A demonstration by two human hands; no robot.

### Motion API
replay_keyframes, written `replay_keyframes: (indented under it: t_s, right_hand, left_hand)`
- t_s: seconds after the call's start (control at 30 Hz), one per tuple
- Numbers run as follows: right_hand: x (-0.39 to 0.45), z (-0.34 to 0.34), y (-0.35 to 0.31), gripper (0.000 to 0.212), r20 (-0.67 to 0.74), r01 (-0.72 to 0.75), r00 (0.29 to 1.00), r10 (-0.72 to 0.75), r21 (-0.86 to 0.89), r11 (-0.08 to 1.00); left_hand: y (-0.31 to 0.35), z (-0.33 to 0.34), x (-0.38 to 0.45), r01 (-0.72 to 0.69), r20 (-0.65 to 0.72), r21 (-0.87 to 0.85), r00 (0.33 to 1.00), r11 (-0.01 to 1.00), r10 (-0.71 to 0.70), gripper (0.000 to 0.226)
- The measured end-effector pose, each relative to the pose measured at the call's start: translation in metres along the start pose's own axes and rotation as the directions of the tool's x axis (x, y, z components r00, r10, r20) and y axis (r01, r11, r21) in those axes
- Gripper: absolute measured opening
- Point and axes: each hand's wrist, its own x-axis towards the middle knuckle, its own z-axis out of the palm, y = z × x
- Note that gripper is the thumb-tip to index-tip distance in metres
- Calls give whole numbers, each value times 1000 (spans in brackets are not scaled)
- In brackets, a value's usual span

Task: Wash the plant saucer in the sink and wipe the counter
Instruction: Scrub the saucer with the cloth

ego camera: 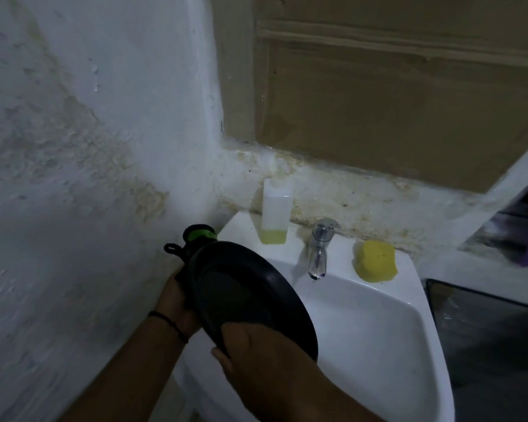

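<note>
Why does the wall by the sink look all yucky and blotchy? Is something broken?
The wall left of the sink has yellowish, rough blotches, and so does the strip behind the tap. It looks like damp staining or peeling paint. Nothing looks spilled or broken.

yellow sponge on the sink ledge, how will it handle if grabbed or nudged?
The sponge looks porous and lumpy, so probably soft, squashing under a pinch. Probably light for its bulk; a nudge should slide it rather than roll it. It sits on the glossy sink rim right of the tap, so a push could drop it into the basin.
</note>
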Motion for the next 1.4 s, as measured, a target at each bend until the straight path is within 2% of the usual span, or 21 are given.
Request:
replay_keyframes:
  t_s: [0.03,0.1,0.13,0.2,0.23,0.3,0.33,0.4,0.57,0.67,0.73,0.8,0.87,0.9,0.93,0.97,1.0,1.03,1.1,1.27,1.4]
  right_hand:
    - [0,4,2,35,-49,35,998,-38,-74,997]
    - [-1,14,15,24,-179,34,982,-61,-150,988]
    - [-2,18,21,22,-261,62,960,-104,-165,984]
    - [-1,33,33,29,-327,105,926,-190,-261,960]
    - [-1,36,36,25,-333,118,916,-225,-313,943]
    - [-4,35,35,14,-317,165,902,-294,-376,912]
    - [-7,36,35,17,-310,194,891,-332,-401,895]
    - [-13,38,38,22,-295,223,884,-362,-414,883]
    - [-28,45,60,19,-298,217,895,-331,-358,908]
    - [-41,39,75,34,-235,144,944,-229,-329,933]
    - [-51,42,87,39,-288,89,949,-129,-151,985]
    - [-57,51,97,43,-389,-24,918,75,134,991]
    - [-58,59,98,57,-383,-255,824,417,406,877]
    - [-55,60,96,69,-288,-384,745,602,552,740]
    - [-52,59,95,79,-90,-495,661,745,694,523]
    - [-49,60,97,83,150,-555,580,800,792,254]
    - [-47,63,102,79,333,-543,545,769,839,21]
    - [-47,66,108,67,430,-514,560,709,851,-110]
    - [-50,75,123,41,459,-506,582,671,851,-143]
    - [-64,87,157,30,328,-416,490,807,902,-114]
    - [-71,82,170,18,220,-447,466,857,894,14]
  left_hand:
    - [-1,0,2,43,53,12,998,999,-43,42]
    - [-3,3,-1,147,-49,6,988,989,-147,21]
    - [-5,3,-6,109,-123,-21,986,994,-111,23]
    - [-7,5,-15,5,-147,3,989,1000,-4,21]
    - [-7,-2,-12,-27,-115,30,993,999,30,29]
    - [-4,-12,-7,18,-84,-1,996,1000,-18,38]
    - [-3,-20,-3,6,-112,-2,994,1000,-7,50]
    - [-1,-26,-2,20,-49,5,999,1000,-20,61]
    - [4,-32,-9,143,23,158,989,977,-149,35]
    - [6,-34,-12,194,12,169,980,966,-199,31]
    - [5,-35,-11,188,-39,184,982,965,-184,24]
    - [2,-36,-11,197,-69,206,980,959,-186,34]
    - [-2,-38,-11,212,-91,224,976,951,-197,46]
    - [-4,-38,-12,217,-102,238,975,947,-198,47]
    - [-7,-38,-11,220,-102,263,974,939,-200,47]
    - [-11,-38,-11,228,-103,284,973,931,-206,47]
    - [-14,-36,-12,235,-102,308,972,922,-214,46]
    - [-18,-32,-13,237,-99,336,971,912,-216,40]
    - [-25,-28,-12,219,-112,382,975,898,-190,24]
    - [-29,-33,2,41,-236,522,967,852,98,33]
    - [-28,-33,7,-11,-250,590,948,807,196,38]
